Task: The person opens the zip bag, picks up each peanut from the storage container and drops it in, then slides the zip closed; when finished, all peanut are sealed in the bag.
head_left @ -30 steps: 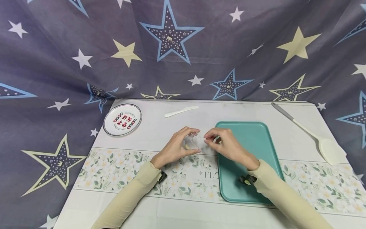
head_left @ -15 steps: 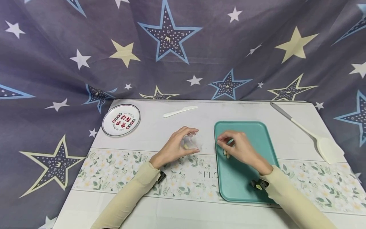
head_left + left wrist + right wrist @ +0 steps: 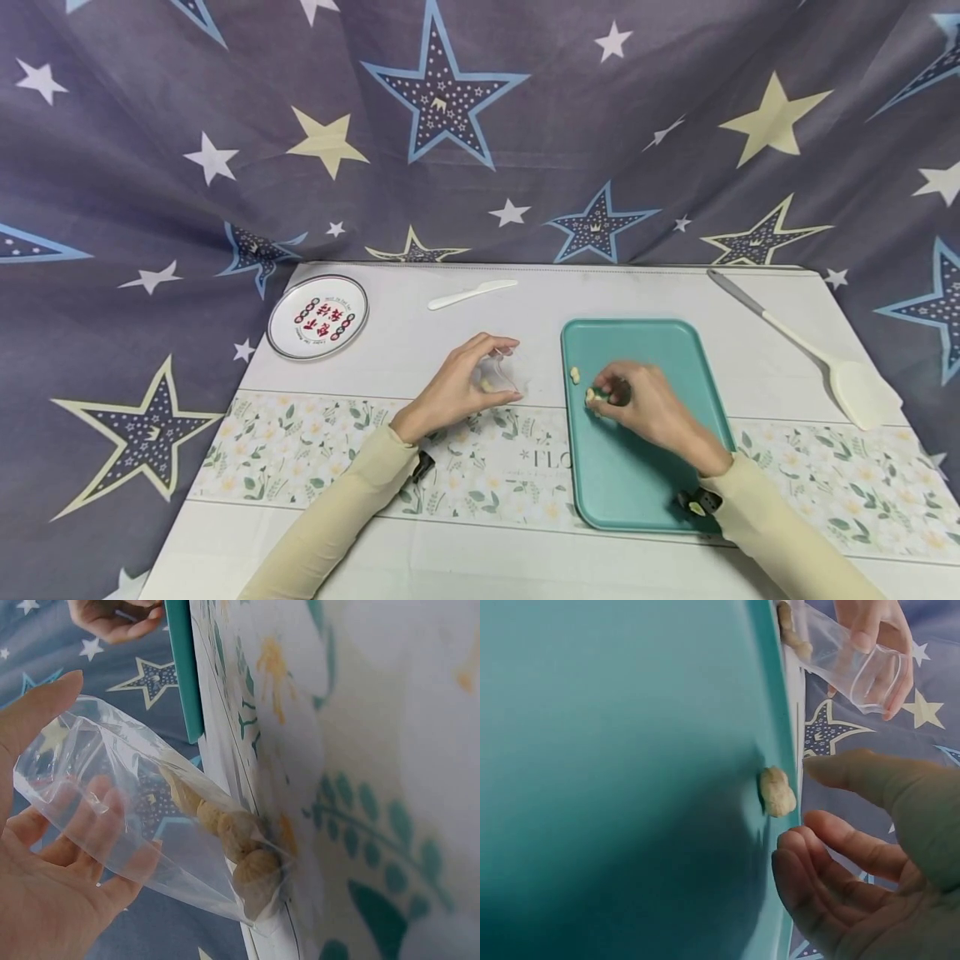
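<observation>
My left hand [image 3: 453,387] holds a clear plastic bag [image 3: 124,784] with its mouth spread between thumb and fingers. Several unshelled peanuts [image 3: 240,832] lie at the bag's bottom, which hangs close to the tablecloth. Over the left part of a teal tray [image 3: 645,483] is my right hand [image 3: 645,400], thumb and fingertips apart. One peanut [image 3: 777,792] lies on the tray just ahead of those fingers in the right wrist view, not gripped. In the head view, a peanut [image 3: 575,375] lies by the tray's left rim, and more peanut [image 3: 592,395] shows at my right fingertips, partly hidden.
A white plate [image 3: 318,317] with red writing sits at the back left. Nearby lies a white plastic knife [image 3: 472,294]. Right of the tray is a cream spatula [image 3: 858,392] with a grey handle end. A star-patterned curtain [image 3: 450,192] hangs behind the table.
My right hand has moved from beside the bag's mouth rightward and down over the tray, uncovering a peanut near the left rim. The left hand and bag stay almost still.
</observation>
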